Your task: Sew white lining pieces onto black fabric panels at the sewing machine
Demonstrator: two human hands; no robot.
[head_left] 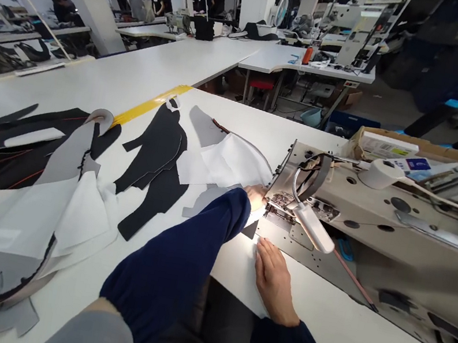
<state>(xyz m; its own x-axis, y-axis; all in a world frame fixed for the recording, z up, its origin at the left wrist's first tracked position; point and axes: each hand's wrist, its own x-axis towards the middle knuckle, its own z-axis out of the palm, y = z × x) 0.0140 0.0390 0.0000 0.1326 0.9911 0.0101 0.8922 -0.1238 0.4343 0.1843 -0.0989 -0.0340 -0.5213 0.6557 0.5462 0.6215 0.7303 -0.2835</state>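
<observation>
My left hand reaches to the needle end of a sewing machine. The machine head and my blue sleeve hide most of its fingers. Right beside it lies a white sheet piece joined to a grey panel with a dark curved edge. A small dark corner of material shows below the left wrist, at the machine's bed. My right hand rests flat with fingers stretched out, its tips at the near edge of the bed plate. A lit white lamp hangs over the bed.
Black cut pieces lie left of the machine on the white table. Farther left is a pile of grey, white and black panels. Yellow tape crosses the table. A cardboard box and a thread cone stand behind the machine.
</observation>
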